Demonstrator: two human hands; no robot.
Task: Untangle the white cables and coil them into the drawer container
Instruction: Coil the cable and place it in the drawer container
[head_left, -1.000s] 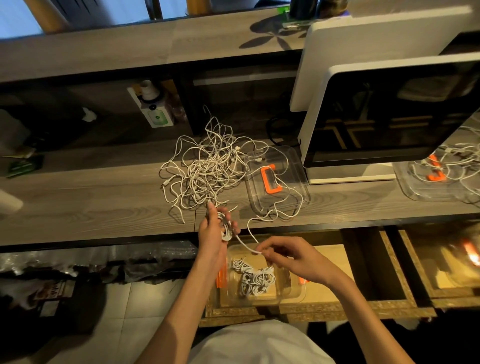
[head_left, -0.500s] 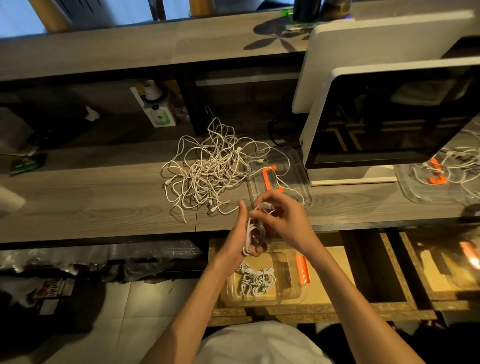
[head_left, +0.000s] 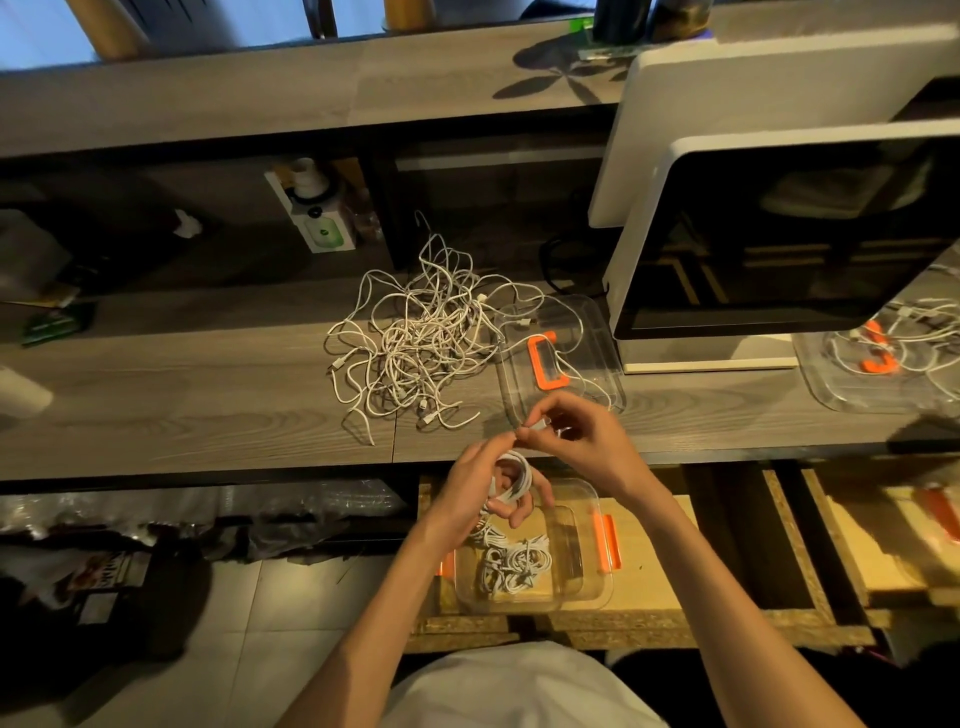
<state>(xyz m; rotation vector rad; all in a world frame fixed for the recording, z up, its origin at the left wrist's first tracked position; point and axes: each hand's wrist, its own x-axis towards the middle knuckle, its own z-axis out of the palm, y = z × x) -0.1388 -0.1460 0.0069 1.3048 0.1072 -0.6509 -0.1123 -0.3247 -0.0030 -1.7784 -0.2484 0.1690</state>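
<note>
A tangled heap of white cables (head_left: 415, 338) lies on the grey wooden counter. My left hand (head_left: 480, 491) holds a small white cable coil (head_left: 514, 475) wound around its fingers, above the open drawer. My right hand (head_left: 576, 441) pinches the plug end of that cable just above the coil. Below both hands, a clear container with orange clips (head_left: 587, 551) sits in the wooden drawer (head_left: 654, 582) and holds several coiled white cables (head_left: 514, 564).
A clear lid with an orange handle (head_left: 556, 358) lies on the counter right of the heap. A white-framed screen (head_left: 779, 244) stands at right, with another clear lid and cables (head_left: 883, 364) beyond. A second open drawer (head_left: 883, 540) is at far right.
My right hand rose from over the drawer to the counter edge, drawing the loose cable end up to the coil. My left hand shifted right with the coil, which grew thicker.
</note>
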